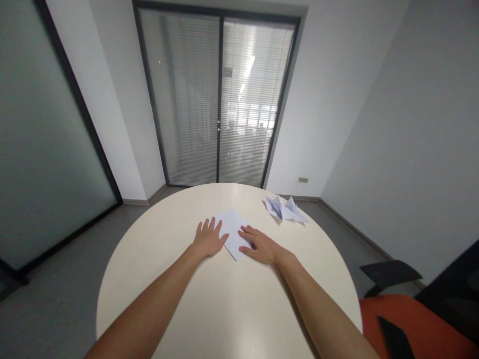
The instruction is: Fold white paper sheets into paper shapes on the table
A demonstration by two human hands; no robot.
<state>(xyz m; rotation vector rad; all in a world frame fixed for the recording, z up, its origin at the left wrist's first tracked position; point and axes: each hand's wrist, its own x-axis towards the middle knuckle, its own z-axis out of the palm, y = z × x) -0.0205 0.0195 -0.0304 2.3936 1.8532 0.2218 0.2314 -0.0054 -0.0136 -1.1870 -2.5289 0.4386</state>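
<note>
A white sheet of paper (232,232) lies on the round cream table (224,309), one corner pointing toward me. My left hand (209,238) rests at its left edge, palm down with the fingers spread. On the right side of the sheet lies my right hand (260,244), its fingers apart and pointing left over the paper. Neither hand grips anything. The parts of the sheet under the fingers are hidden.
Folded white paper shapes (285,209) stand near the table's far right edge. An orange chair (407,319) with black armrests is at the lower right. Beyond the table is a glass door with blinds (187,99).
</note>
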